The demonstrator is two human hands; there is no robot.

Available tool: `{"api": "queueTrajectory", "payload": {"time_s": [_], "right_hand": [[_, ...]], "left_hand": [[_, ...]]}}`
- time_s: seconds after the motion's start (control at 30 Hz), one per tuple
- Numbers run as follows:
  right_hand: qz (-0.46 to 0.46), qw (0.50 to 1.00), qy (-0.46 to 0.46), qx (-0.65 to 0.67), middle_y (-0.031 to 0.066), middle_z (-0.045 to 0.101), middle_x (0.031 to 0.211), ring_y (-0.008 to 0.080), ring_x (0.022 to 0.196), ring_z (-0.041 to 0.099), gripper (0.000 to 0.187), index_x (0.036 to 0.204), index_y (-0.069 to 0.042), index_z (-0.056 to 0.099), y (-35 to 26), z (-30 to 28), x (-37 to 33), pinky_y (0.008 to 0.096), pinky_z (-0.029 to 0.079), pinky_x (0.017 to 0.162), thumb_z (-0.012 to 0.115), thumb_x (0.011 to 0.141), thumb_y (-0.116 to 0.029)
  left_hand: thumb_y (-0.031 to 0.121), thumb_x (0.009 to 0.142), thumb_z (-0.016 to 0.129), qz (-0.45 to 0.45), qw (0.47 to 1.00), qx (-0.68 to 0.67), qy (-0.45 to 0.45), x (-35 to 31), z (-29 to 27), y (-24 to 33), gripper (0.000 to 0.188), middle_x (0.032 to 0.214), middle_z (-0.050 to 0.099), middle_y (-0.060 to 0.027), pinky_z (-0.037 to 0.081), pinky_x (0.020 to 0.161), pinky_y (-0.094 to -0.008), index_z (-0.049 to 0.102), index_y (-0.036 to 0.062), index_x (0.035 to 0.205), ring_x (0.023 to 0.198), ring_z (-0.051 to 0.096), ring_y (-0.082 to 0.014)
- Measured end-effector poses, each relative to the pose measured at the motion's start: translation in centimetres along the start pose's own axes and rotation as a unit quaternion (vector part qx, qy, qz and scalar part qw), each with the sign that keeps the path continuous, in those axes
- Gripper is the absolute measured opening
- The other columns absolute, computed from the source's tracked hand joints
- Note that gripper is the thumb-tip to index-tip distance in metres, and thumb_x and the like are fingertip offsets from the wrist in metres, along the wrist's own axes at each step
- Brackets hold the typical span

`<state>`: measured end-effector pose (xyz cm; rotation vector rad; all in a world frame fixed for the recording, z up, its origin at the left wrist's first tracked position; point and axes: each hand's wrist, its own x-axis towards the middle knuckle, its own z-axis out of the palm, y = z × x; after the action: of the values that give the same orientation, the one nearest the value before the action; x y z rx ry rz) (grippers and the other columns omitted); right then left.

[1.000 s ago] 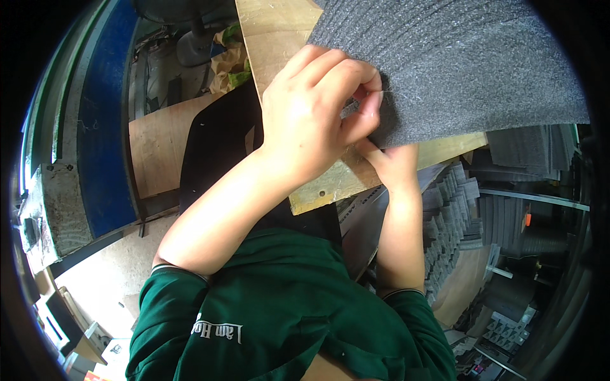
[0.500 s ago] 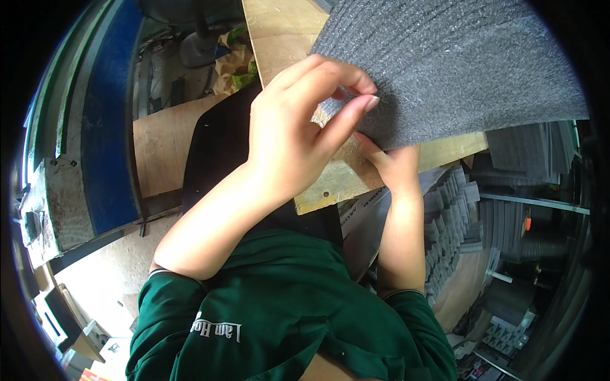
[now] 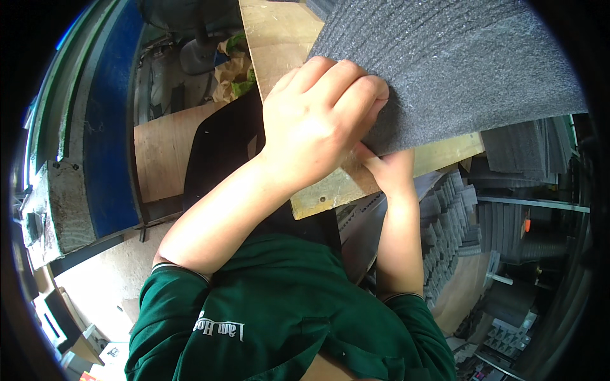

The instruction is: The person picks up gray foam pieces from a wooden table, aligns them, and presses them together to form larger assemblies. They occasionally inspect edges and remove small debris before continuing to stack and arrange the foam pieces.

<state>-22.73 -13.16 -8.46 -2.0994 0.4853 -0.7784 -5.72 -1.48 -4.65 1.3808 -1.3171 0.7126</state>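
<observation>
A thick stack of dark grey foam sheets (image 3: 470,70) spreads across the upper right, its layered edges fanned along the top. My left hand (image 3: 327,114) is curled closed at the stack's left edge, knuckles up. Its fingertips are hidden, so what they pinch cannot be made out. Below the stack's near edge, my right hand (image 3: 395,170) grips the foam from underneath. The right thumb points toward the left hand, and the other fingers are out of sight behind the sheets. Under both hands lies a wooden board (image 3: 311,204).
Several stacks of grey foam pieces (image 3: 448,219) stand at the right. A blue panel (image 3: 114,127) with metal rails runs along the left. Near it lie a plywood sheet (image 3: 164,146) and crumpled brown paper (image 3: 234,75).
My left hand has turned from a thumb-and-finger pinch, side on, to a closed grip with its back up, and moved slightly right. My right hand and the foam have barely shifted.
</observation>
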Motion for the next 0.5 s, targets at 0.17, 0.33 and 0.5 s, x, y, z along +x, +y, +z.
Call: {"api": "queueTrajectory", "payload": {"time_s": [0.17, 0.33, 0.5], "right_hand": [[0.017, 1.000, -0.004, 0.011, 0.0163, 0.070, 0.126, 0.0287, 0.119, 0.067, 0.062, 0.130, 0.004, 0.063, 0.0, -0.1, -0.1, 0.0418, 0.052, 0.102, 0.092, 0.080, -0.016], [0.032, 0.999, 0.009, 0.007, 0.0153, 0.071, 0.123, 0.0274, 0.116, 0.068, 0.061, 0.127, 0.004, 0.065, 0.1, -0.1, -0.3, 0.0406, 0.052, 0.101, 0.095, 0.080, -0.021], [0.049, 0.998, -0.002, 0.040, 0.0149, 0.070, 0.125, 0.0260, 0.119, 0.066, 0.062, 0.129, 0.003, 0.064, -0.4, 0.0, -0.2, 0.0403, 0.052, 0.101, 0.094, 0.080, -0.019]], "left_hand": [[0.007, 0.069, 0.080, 0.017, 0.996, -0.061, 0.067, 1.0, -0.5, -0.4, 0.027, 0.083, 0.063, 0.0025, 0.050, 0.063, -0.0313, 0.067, 0.0149, 0.091, 0.072, 0.061, -0.0173], [-0.001, 0.085, 0.073, 0.061, 0.973, -0.203, 0.094, 1.9, -3.4, -0.9, 0.021, 0.091, 0.067, -0.0082, 0.052, 0.071, -0.0319, 0.061, 0.0023, 0.102, 0.079, 0.064, -0.0208], [0.009, 0.081, 0.080, 0.047, 0.991, -0.101, 0.069, 2.2, -2.8, -0.3, 0.026, 0.094, 0.067, -0.0053, 0.053, 0.075, -0.0332, 0.067, 0.0079, 0.103, 0.083, 0.064, -0.0221]]}}
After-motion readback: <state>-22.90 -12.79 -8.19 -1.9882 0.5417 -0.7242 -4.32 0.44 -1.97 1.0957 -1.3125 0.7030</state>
